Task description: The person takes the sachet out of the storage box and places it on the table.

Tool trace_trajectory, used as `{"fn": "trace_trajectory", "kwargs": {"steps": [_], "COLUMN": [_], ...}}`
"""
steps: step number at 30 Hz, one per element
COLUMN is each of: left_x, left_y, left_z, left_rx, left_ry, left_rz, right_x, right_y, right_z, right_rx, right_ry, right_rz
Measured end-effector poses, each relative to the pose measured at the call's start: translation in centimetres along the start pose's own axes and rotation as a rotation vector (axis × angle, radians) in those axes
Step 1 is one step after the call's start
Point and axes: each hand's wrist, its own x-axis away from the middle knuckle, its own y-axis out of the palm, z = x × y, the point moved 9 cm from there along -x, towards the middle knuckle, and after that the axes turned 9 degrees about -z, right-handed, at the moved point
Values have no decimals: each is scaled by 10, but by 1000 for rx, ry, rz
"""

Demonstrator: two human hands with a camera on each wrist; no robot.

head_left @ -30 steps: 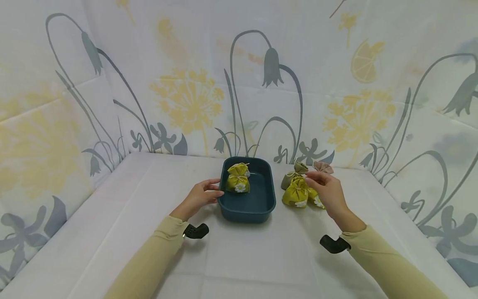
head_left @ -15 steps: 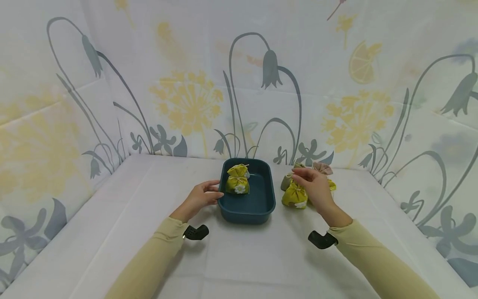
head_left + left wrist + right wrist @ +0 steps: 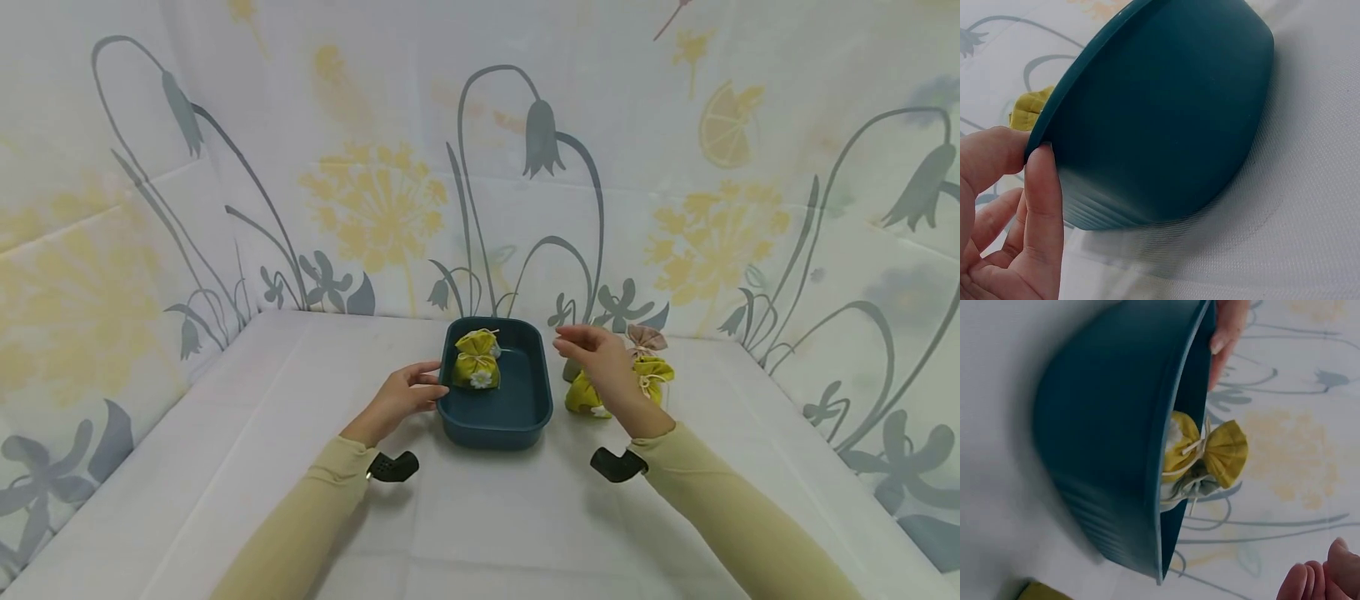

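A dark teal plastic tub (image 3: 495, 435) stands on the white cloth. My left hand (image 3: 408, 392) pinches its left rim, thumb on the outer wall and finger over the edge in the left wrist view. Inside the tub sit yellow drawstring pouches (image 3: 477, 372), the front one with a white daisy; a grey-green pouch (image 3: 1200, 482) shows beside them in the right wrist view. My right hand (image 3: 603, 367) hovers just right of the tub, in front of more pouches. Its fingers lie loosely bent with nothing visible between them.
Right of the tub, partly behind my right hand, stand a yellow pouch (image 3: 585, 397), another yellow pouch (image 3: 654, 379), a pink pouch top (image 3: 647, 337) and a grey-green pouch (image 3: 572, 372). A flower-printed cloth (image 3: 360, 233) hangs behind the table.
My right hand has moved left across the pouches toward the tub, uncovering the right-hand yellow pouch. My left hand and the tub have stayed in place.
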Motion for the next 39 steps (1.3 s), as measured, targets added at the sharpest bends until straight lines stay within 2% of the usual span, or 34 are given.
{"fn": "trace_trajectory", "kwargs": {"steps": [6, 16, 18, 24, 28, 35, 39], "left_x": [0, 1, 0, 0, 0, -1, -2], "left_y": [-1, -2, -2, -1, -1, -1, -1], "left_z": [0, 1, 1, 2, 2, 0, 0], "left_rx": [5, 5, 6, 10, 7, 14, 13], "left_ry": [6, 3, 8, 18, 15, 4, 0], "left_rz": [0, -1, -2, -11, -9, -11, -14], "right_x": [-9, -27, -32, -48, -58, -71, -76], "right_y": [15, 38, 44, 59, 65, 82, 85], "right_z": [-12, -22, -23, -21, -19, -8, 0], "right_rx": [-34, 12, -9, -75, -73, -49, -23], "right_ry": [-38, -11, -10, 11, 9, 55, 81], "right_rz": [-35, -89, -109, -162, -179, -270, -254]}}
